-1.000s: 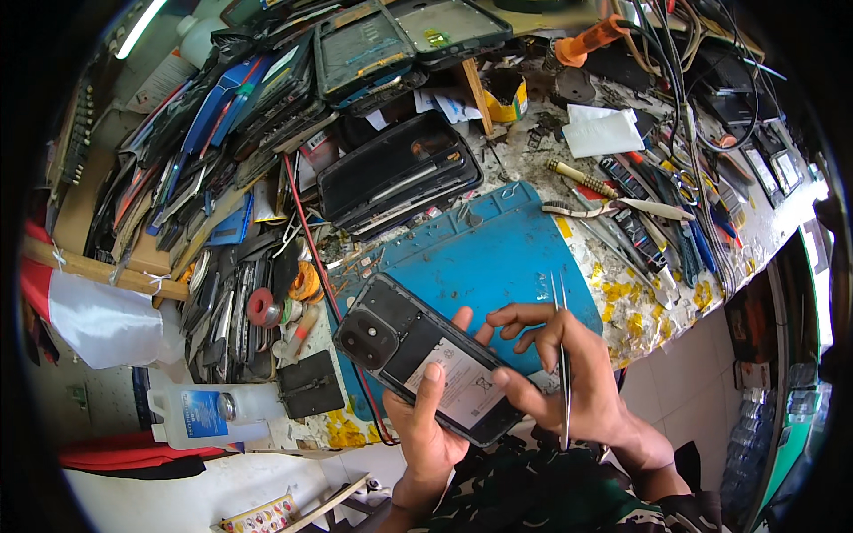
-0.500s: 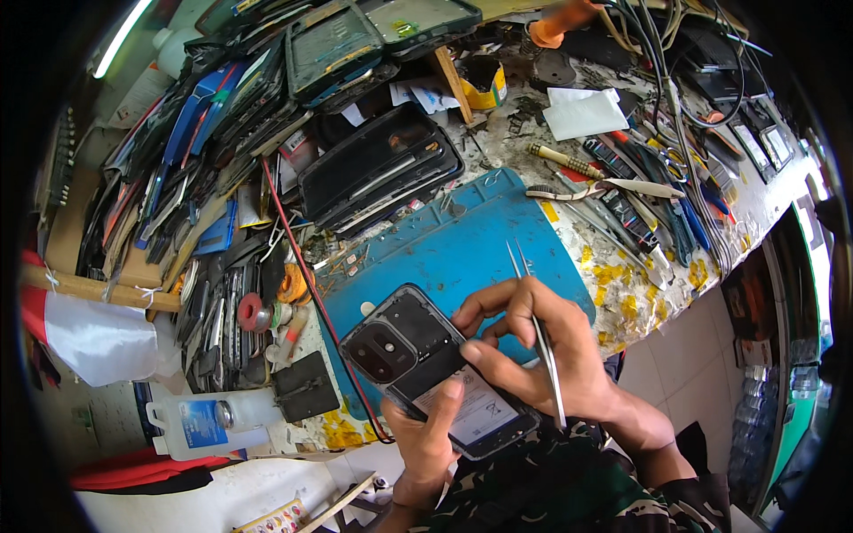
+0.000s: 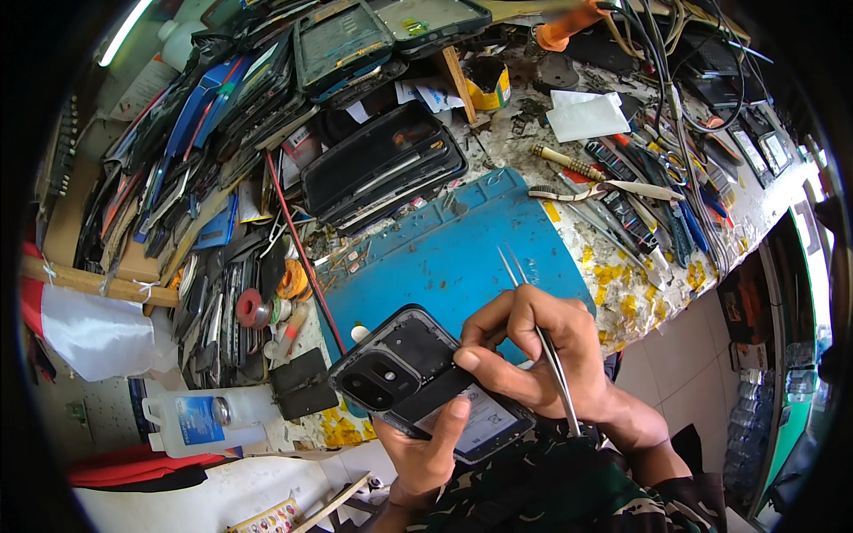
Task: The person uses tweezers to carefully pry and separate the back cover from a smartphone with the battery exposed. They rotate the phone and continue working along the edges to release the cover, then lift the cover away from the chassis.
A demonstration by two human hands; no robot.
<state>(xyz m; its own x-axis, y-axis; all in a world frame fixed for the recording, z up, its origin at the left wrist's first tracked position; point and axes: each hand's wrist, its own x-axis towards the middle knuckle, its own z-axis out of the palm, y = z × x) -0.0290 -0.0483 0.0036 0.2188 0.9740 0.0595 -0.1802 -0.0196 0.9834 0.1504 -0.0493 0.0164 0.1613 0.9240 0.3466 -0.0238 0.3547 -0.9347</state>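
My left hand (image 3: 425, 455) is closed around the lower left edge of a smartphone (image 3: 416, 355), thumb across its face. The phone's back is off, showing a black camera block and a pale battery (image 3: 484, 416). At the phone's right edge, my right hand (image 3: 555, 351) has its fingers curled, with the thumb tip touching or almost touching the dark inner cover. A pair of metal tweezers (image 3: 558, 377) is tucked in the right hand, its points facing up and away from the phone. A blue work mat (image 3: 471, 235) lies beyond.
Stacked phone parts (image 3: 200, 133) crowd the left. An opened black phone case (image 3: 382, 169) sits behind the mat. Pliers and a toothbrush (image 3: 644, 189) lie on the right. A plastic jug (image 3: 200, 422) stands near left, and a red cable (image 3: 298, 240) crosses the bench.
The phone has tilted, its camera end shifting slightly left and down. My right hand has lowered a little, its thumb moving left over the phone's edge. The tweezers are still held.
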